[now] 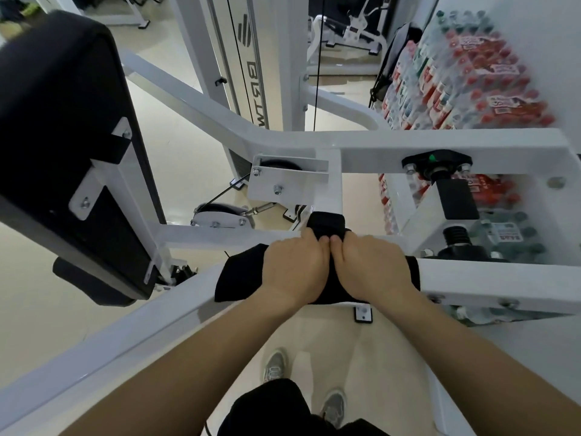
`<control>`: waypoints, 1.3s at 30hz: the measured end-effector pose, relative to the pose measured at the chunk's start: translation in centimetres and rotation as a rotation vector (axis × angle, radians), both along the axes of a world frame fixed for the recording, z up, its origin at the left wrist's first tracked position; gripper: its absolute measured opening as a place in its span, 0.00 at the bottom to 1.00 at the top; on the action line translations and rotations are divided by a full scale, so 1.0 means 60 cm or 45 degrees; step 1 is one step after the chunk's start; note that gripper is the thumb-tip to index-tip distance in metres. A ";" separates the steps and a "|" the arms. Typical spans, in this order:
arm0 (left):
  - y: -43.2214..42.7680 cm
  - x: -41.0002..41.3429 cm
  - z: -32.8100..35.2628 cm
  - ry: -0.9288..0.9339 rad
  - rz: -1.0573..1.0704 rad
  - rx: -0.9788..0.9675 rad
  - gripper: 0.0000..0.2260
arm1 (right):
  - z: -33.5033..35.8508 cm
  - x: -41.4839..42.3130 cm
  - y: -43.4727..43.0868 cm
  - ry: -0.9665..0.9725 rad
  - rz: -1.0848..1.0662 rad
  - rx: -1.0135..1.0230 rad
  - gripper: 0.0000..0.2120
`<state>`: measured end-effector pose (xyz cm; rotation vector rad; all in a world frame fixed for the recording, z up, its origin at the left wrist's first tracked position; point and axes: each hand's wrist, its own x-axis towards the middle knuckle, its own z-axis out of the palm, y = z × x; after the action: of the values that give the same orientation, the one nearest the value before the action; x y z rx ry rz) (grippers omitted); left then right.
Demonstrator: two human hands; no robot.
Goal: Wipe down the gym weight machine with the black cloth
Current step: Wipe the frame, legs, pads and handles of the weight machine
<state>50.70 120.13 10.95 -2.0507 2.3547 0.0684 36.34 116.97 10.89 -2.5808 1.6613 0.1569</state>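
1. Machine (pixel 377 149): white steel frame, with beams crossing the view at several angles.
2. Bar (pixel 490 280): the machine's nearest beam, running left to right under both hands.
3. Cloth (pixel 242 278): black, draped over the bar where a cross-member joins it. Its ends show on either side of the hands, and one fold lies up against the cross-member just beyond the fingers.
4. Left hand (pixel 295 269): palm down on the cloth, fingers curled into the fold and gripping it.
5. Right hand (pixel 367 265): palm down on the cloth, touching the left hand, fingers curled into the same fold.
6. Pad (pixel 63 121): black upholstery, tilted, bolted to a white bracket at left.
7. Pulley (pixel 220 209): black wheel between white plates, beyond the bar and left of the hands.
8. Cable (pixel 317 73): thin and black, hanging vertically at rear.
9. Bottles (pixel 471 73): shrink-wrapped packs with red caps, stacked at right behind the frame.
10. Shoes (pixel 275 366): a grey pair on the pale floor (pixel 176 158), below the bar.
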 end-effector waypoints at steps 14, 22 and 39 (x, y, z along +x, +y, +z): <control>-0.116 -0.017 0.015 0.445 0.263 0.153 0.14 | 0.007 0.038 -0.114 -0.549 -0.346 0.412 0.32; 0.013 0.021 -0.013 -0.052 -0.170 -0.119 0.19 | 0.017 0.007 0.024 -0.068 -0.015 -0.037 0.21; 0.012 0.011 -0.018 -0.067 -0.068 -0.252 0.11 | -0.016 0.004 0.035 -0.174 -0.120 -0.260 0.22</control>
<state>51.35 120.87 9.88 -2.0382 2.4722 -0.2253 36.57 119.08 9.92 -2.5760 1.8304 -0.2007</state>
